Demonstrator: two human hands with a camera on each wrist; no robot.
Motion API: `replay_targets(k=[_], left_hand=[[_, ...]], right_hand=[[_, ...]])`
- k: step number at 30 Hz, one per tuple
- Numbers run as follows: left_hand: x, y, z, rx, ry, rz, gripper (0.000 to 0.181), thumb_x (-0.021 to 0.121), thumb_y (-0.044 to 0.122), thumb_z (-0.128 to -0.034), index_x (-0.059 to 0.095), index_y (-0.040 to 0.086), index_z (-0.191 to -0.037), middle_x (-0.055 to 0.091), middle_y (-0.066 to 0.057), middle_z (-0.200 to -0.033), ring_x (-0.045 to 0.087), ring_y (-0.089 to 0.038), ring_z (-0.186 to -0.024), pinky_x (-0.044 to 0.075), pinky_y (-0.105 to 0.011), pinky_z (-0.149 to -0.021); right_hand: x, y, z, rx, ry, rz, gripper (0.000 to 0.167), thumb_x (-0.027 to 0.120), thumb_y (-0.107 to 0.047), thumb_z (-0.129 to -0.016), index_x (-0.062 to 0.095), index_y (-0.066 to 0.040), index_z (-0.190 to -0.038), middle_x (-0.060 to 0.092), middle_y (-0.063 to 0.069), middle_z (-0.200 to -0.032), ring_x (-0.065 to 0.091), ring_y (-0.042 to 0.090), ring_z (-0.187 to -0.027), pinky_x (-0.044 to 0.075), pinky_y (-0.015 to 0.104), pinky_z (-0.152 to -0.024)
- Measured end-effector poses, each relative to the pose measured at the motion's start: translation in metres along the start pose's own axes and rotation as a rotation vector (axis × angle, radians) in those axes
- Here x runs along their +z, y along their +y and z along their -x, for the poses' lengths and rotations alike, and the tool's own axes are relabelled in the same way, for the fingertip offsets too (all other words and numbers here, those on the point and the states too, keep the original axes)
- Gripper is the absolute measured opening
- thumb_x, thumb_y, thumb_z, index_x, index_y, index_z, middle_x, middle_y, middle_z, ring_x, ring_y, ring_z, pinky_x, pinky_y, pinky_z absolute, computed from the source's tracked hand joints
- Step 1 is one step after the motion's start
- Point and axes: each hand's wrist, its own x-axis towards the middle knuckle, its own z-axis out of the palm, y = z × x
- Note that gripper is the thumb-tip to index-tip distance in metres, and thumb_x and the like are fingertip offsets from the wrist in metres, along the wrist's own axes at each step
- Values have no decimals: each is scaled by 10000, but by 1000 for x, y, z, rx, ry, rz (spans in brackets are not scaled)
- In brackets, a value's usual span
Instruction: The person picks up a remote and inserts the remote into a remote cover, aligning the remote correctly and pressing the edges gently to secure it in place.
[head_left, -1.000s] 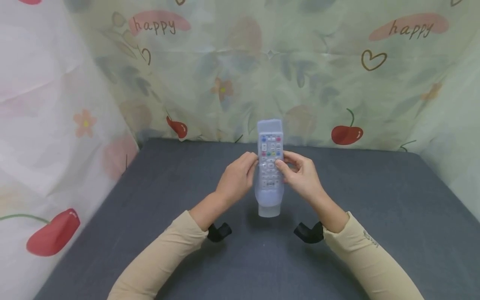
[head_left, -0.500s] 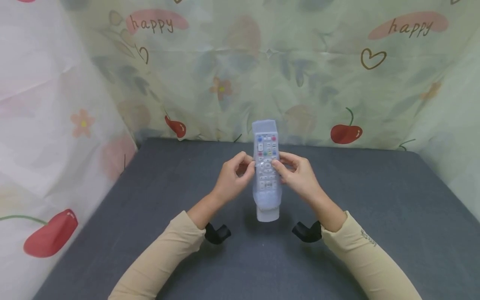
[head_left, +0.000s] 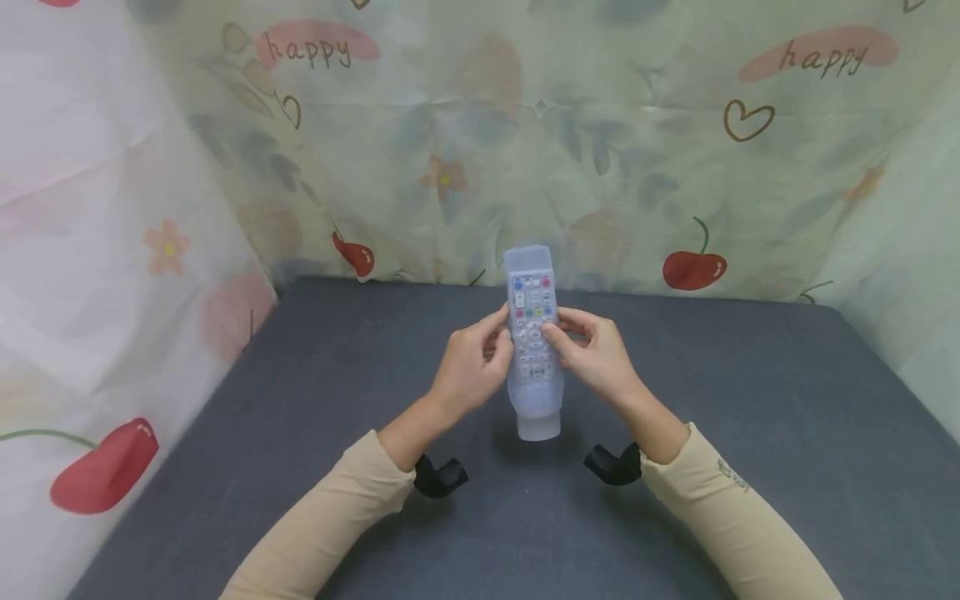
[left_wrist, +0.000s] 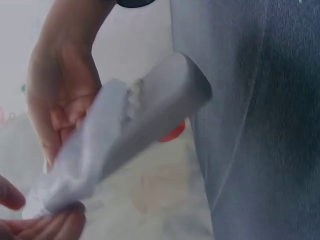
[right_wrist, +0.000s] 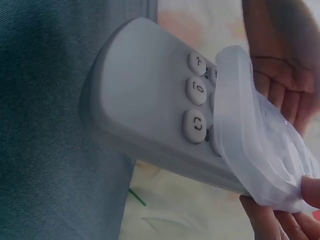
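A grey remote control (head_left: pixel 538 427) (right_wrist: pixel 145 85) is held upright in the head view, inside a translucent soft cover (head_left: pixel 528 259) (right_wrist: pixel 235 110). Its lower end sticks out past the cover's edge, and the cover's top extends above the buttons. At the left edge, the left hand (head_left: pixel 472 362) pinches the cover between thumb and fingers, as the left wrist view shows. The right hand (head_left: pixel 600 354) grips the right side, thumb on the front and fingers behind. In the right wrist view, the cover's rim crosses the white buttons near the bare end.
Below the hands lies a dark grey tabletop (head_left: pixel 480 533). Patterned cloth (head_left: pixel 540 167) hangs behind and at both sides. Black curved pieces (head_left: pixel 442 477) (head_left: pixel 615 465) stick out at both wrists, just above the table.
The covered remote has shifted slightly left and down. The left hand's fingers spread and took a fresh pinch on the edge; the right hand has kept its grip while moving slightly left.
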Motion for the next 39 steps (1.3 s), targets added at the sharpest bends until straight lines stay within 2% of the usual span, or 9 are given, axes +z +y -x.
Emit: replay_targets(k=[3,7,10,16,20,25,30,33,39], left_hand=[[2,2,-1,-21,5,-9,382,539,179,-944,526,-75,-1229,700,-194,-978,709,-243,-845,567,-276,-725],[2,0,-6,-53,49,-24,311,646,239,-887,593,-32,-1030,696,-147,-804,692,-203,-691,543,-226,-607],[0,-2,-8,-91,40,-15,243,650,231,-884,611,-3,-933,648,-124,-703,624,-156,-589,476,-208,-522],[-5,-1,-11,-156,-26,120,198,604,192,-915,602,0,-967,613,-152,-747,565,-117,-571,430,-215,-515],[-6,0,-14,-163,-43,133,205,602,189,-916,593,1,-998,609,-157,-792,578,-132,-592,439,-221,-531],[-5,1,-15,-184,-78,114,217,603,216,-915,589,19,-1007,612,-134,-805,558,-119,-596,430,-219,-526],[-4,3,-14,-189,-88,85,203,598,208,-916,584,17,-981,615,-136,-798,558,-119,-589,430,-221,-515],[-3,3,-13,-196,-90,79,205,596,205,-918,582,15,-993,623,-141,-808,551,-117,-577,421,-223,-500],[1,2,-13,-252,-78,156,220,568,184,-935,560,6,-1064,608,-161,-892,521,-85,-524,398,-215,-475]], right_hand=[[0,1,1,0,-1,10,401,568,-180,-935,526,-16,-1300,614,231,-1133,673,223,-884,532,254,-639],[1,1,1,-8,-42,0,409,567,-192,-937,522,-16,-1304,611,235,-1156,670,306,-964,558,307,-681],[2,-1,2,-20,-75,0,408,571,-197,-935,527,-21,-1300,617,231,-1158,660,338,-996,563,343,-708],[-2,-1,1,-4,-135,36,437,577,-250,-931,511,-63,-1321,611,188,-1202,647,317,-1042,559,377,-761],[-9,-2,0,-21,-182,50,435,540,-283,-950,499,-68,-1326,586,169,-1253,622,293,-1066,553,393,-799],[-17,-7,-3,-100,-143,92,352,515,-245,-965,563,-29,-1238,623,181,-1142,636,234,-936,560,368,-785],[-20,-9,-3,-214,-80,245,211,552,-164,-944,653,-10,-1046,674,164,-956,660,246,-787,555,319,-708],[-19,-8,-2,-297,-51,334,139,568,-127,-930,651,-16,-944,659,132,-863,635,229,-738,540,303,-675],[-11,-9,1,-487,26,593,58,567,-58,-917,594,-40,-869,541,74,-766,474,154,-665,437,294,-618]])
